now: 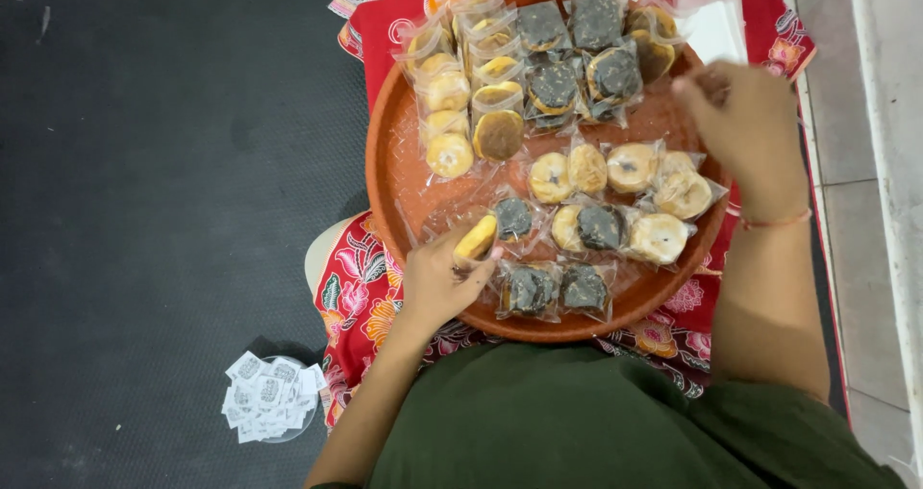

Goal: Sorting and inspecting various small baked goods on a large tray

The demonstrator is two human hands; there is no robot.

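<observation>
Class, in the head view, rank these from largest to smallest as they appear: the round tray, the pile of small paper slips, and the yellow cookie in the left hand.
1. Round tray
2. Pile of small paper slips
3. Yellow cookie, pinched in the left hand

No ties here.

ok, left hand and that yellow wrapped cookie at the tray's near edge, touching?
Touching. The head view shows the left hand with fingers wrapped under the yellow wrapped cookie, lifting it over the round tray.

We see a small clear dish (288,431) of white paper slips (270,396) on the dark mat (163,181), and pale floor tiles (880,162) at the right.
</observation>
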